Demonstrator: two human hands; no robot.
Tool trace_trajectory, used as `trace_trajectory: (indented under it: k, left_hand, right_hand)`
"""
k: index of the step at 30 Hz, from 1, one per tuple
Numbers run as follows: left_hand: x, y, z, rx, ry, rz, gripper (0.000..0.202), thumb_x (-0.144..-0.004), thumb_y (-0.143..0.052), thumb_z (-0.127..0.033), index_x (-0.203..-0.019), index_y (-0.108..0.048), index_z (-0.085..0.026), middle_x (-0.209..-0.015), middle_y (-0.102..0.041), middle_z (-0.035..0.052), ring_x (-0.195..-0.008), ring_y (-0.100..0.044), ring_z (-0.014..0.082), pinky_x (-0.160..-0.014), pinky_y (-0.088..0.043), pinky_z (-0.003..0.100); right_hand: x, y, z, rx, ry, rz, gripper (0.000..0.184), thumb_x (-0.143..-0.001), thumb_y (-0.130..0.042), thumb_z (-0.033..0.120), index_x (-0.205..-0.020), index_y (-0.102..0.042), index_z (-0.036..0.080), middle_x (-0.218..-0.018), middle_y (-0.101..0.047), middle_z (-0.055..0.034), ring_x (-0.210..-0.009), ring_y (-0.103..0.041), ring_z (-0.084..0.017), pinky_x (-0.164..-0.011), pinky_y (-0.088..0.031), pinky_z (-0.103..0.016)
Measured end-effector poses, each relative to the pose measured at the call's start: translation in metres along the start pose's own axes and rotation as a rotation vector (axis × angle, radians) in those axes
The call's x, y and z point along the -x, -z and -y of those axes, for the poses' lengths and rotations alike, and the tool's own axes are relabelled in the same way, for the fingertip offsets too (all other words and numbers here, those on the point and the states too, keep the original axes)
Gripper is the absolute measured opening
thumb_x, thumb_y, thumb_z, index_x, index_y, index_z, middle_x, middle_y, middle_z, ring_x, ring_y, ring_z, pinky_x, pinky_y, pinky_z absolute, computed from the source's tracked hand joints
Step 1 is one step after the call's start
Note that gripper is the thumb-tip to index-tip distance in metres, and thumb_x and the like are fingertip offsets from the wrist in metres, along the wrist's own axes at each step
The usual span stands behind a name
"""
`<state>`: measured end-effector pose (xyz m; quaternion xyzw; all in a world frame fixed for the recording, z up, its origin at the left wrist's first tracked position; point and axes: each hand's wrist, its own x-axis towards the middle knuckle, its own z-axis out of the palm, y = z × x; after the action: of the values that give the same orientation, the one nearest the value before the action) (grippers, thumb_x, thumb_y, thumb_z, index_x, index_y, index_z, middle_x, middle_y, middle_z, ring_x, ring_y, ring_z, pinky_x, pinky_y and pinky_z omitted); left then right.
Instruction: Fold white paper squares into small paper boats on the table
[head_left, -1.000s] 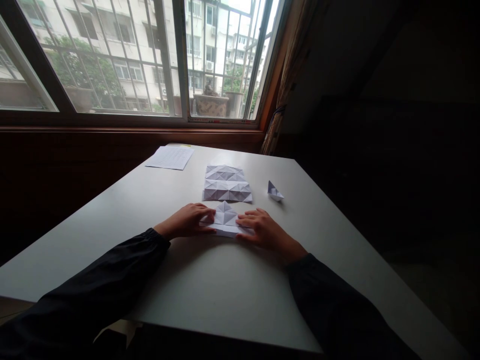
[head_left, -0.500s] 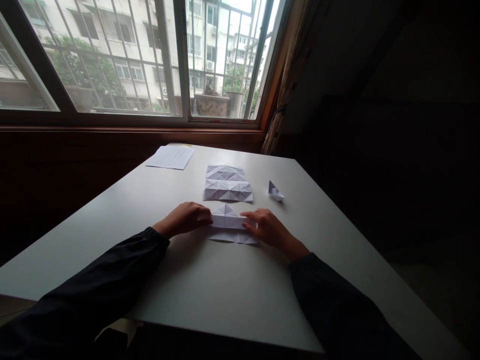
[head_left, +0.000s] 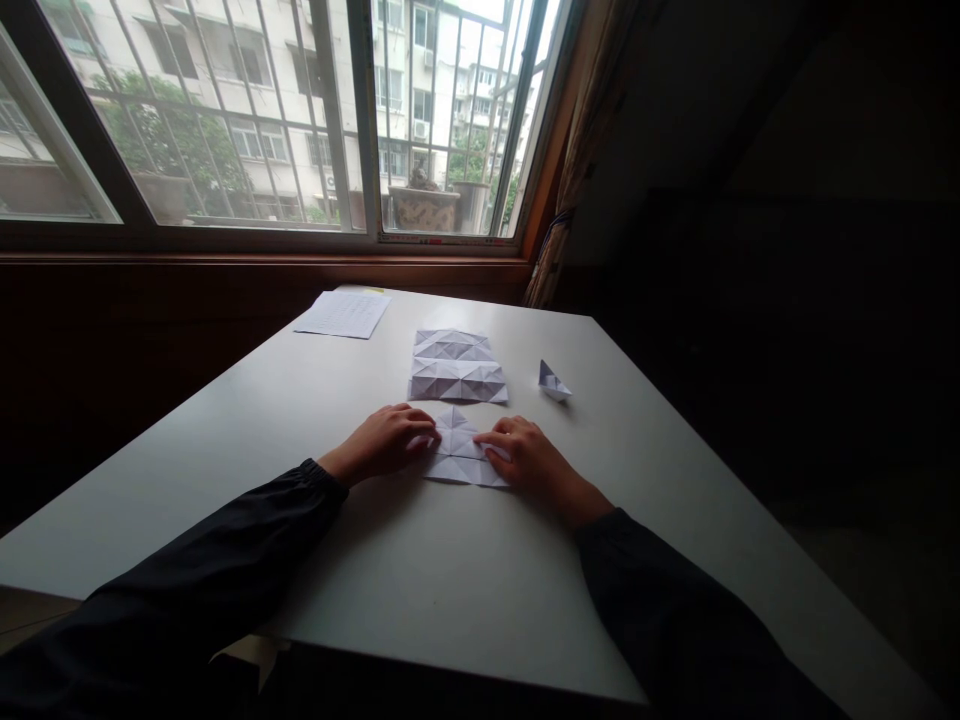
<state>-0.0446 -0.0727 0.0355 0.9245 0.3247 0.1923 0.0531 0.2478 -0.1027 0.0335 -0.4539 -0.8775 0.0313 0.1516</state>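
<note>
Head view, items recorded on a white bench (head_left: 420,580). Item one: white folded paper (head_left: 455,437), laid on the bench between the two hands; creases are shown across its surface, its peak is pointed toward the far side, and a wide strip is set along its near edge. Left grip (head_left: 379,441): placed at the paper's left edge, fingers curled, tips set on or against the paper; whether a layer is pinched cannot be told. Right grip (head_left: 531,458): placed at the right edge, index finger extended onto the paper, thumb set nearer; whether the paper is pinched or only pressed cannot be told. Both wrists are covered by dark sleeves (head_left: 217,560). Item two: creased paper (head_left: 457,382), patterned with triangular folds, laid just beyond item one. Item three: small paper boat (head_left: 554,383), stood to the right of item two, apart from it. Item four: printed sheets (head_left: 343,314), laid at the far left corner.
</note>
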Motion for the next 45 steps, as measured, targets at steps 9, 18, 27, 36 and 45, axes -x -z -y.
trace_trajectory:
  k: [9, 18, 27, 36, 45]
  left_hand:
    - [-0.013, -0.002, -0.017, -0.099, 0.089, -0.056, 0.022, -0.093, -0.063, -0.045, -0.095, -0.07, -0.024, -0.101, -0.074, 0.0059, -0.102, -0.065, 0.0266, -0.085, -0.049, 0.039]
    - [-0.016, -0.006, -0.018, -0.139, 0.118, -0.065, 0.033, -0.089, -0.066, -0.056, -0.09, -0.067, -0.023, -0.097, -0.073, 0.0065, -0.096, -0.066, 0.0274, -0.085, -0.05, 0.041]
    - [-0.015, -0.012, -0.015, -0.06, 0.131, -0.065, 0.038, -0.093, -0.063, -0.053, -0.125, -0.069, -0.036, -0.125, -0.068, 0.0059, -0.11, -0.063, 0.0283, -0.089, -0.051, 0.042]
    - [-0.016, -0.017, -0.015, -0.012, 0.135, -0.072, 0.033, -0.094, -0.063, -0.049, -0.122, -0.072, -0.035, -0.12, -0.066, 0.0067, -0.108, -0.061, 0.0277, -0.096, -0.05, 0.044]
    - [-0.015, -0.02, -0.012, 0.027, 0.133, -0.059, 0.038, -0.096, -0.062, -0.048, -0.132, -0.066, -0.038, -0.118, -0.064, 0.0074, -0.107, -0.061, 0.0261, -0.095, -0.049, 0.042]
  right_hand:
    - [-0.01, 0.003, 0.005, 0.024, -0.004, -0.032, 0.027, -0.098, -0.062, 0.04, -0.119, -0.076, 0.028, -0.117, -0.072, -0.0076, -0.108, -0.064, -0.029, -0.098, -0.047, -0.046]
    - [-0.015, 0.006, 0.01, 0.044, 0.006, -0.041, 0.027, -0.093, -0.07, 0.046, -0.111, -0.077, 0.027, -0.115, -0.076, -0.0076, -0.109, -0.066, -0.03, -0.102, -0.044, -0.048]
    - [-0.013, 0.002, -0.005, -0.072, -0.016, 0.007, 0.03, -0.094, -0.068, 0.04, -0.123, -0.073, 0.032, -0.124, -0.071, -0.0062, -0.116, -0.063, -0.029, -0.102, -0.047, -0.047]
    - [-0.015, 0.004, 0.0, -0.141, -0.049, -0.002, 0.037, -0.097, -0.058, 0.058, -0.114, -0.077, 0.032, -0.121, -0.069, -0.0074, -0.118, -0.061, -0.03, -0.103, -0.044, -0.049]
    - [-0.021, 0.004, -0.008, -0.237, -0.094, 0.018, 0.058, -0.098, -0.04, 0.071, -0.109, -0.077, 0.027, -0.118, -0.072, -0.0077, -0.119, -0.062, -0.03, -0.102, -0.044, -0.046]
